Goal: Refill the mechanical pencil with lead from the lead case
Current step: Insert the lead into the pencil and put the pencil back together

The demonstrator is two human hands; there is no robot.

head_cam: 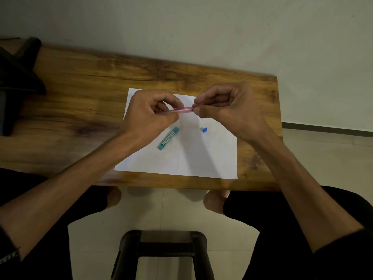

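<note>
A pink mechanical pencil is held level above a white sheet of paper. My left hand grips its left part, hiding that end. My right hand pinches the pencil's right end between thumb and forefinger; whether a lead is in those fingers I cannot tell. The teal lead case lies slanted on the paper just below my left hand. A small blue cap rests on the paper to its right.
The paper lies on a wooden table that ends close to my right hand. A dark object sits at the table's far left. A black stool stands on the tiled floor between my knees.
</note>
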